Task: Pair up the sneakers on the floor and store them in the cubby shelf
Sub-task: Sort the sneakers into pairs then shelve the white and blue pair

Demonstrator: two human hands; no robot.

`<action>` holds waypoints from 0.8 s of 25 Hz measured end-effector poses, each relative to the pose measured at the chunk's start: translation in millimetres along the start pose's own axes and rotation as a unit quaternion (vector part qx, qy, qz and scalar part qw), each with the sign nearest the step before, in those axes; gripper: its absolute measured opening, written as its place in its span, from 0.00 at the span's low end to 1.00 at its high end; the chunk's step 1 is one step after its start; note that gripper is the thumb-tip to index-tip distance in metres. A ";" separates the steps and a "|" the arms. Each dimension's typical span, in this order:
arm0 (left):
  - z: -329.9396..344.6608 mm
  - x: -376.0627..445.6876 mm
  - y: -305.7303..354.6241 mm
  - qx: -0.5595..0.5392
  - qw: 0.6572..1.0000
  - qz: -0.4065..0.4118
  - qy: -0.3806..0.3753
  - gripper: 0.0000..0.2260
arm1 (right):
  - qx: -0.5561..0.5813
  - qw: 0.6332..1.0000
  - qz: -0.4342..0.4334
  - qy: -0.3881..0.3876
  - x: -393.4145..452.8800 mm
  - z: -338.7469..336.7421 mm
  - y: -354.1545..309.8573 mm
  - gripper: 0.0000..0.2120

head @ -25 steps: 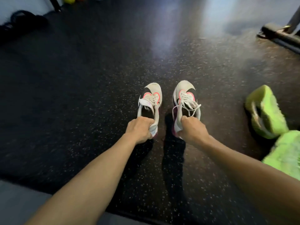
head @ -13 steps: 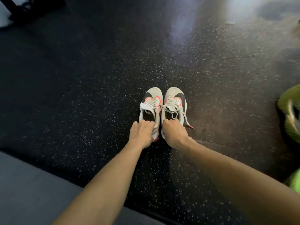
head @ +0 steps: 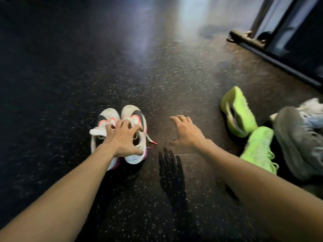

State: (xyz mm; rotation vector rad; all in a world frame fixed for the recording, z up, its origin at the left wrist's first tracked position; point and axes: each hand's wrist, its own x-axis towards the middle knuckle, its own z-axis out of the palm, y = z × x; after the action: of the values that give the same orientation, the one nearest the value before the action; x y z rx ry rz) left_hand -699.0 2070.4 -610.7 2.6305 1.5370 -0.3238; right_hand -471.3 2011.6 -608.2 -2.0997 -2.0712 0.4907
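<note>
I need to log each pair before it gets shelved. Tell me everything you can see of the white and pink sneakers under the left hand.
The white and pink sneakers stand upright side by side on the dark speckled floor, touching, toes pointing away from the person. Uppers look white or pale grey with dark panels near the toes, pink trim around the tongues, white laces, one pink-tipped lace trailing right, and a pink-purple heel sole. The left hand spreads over both openings. The right hand hovers apart, empty.
</note>
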 end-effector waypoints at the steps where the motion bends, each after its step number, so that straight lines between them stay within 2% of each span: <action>1: -3.2 9.9 15.6 0.005 1.000 0.019 0.016 0.33 | -0.015 0.999 0.032 0.006 -9.3 -11.2 19.5 0.43; 6: -24.1 47.7 101.6 0.015 0.994 0.105 0.036 0.32 | -0.028 0.985 0.156 0.072 -73.9 -53.1 101.1 0.43; 12: -33.3 64.5 217.0 0.020 0.972 0.230 0.036 0.30 | -0.032 0.950 0.298 0.085 -160.9 -70.8 182.1 0.39; 16: -18.9 52.4 290.7 -0.005 0.935 0.354 0.029 0.28 | -0.001 0.919 0.386 0.077 -206.7 -71.3 218.3 0.36; 20: -1.8 31.4 341.1 -0.006 0.878 0.478 0.005 0.25 | 0.009 0.904 0.423 0.059 -241.2 -61.1 235.0 0.35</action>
State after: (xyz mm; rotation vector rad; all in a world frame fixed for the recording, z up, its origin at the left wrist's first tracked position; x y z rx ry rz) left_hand -387.7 1928.8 -629.3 2.9595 0.0914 -0.1984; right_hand -227.5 1771.6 -599.1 -2.8522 -0.9849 0.4428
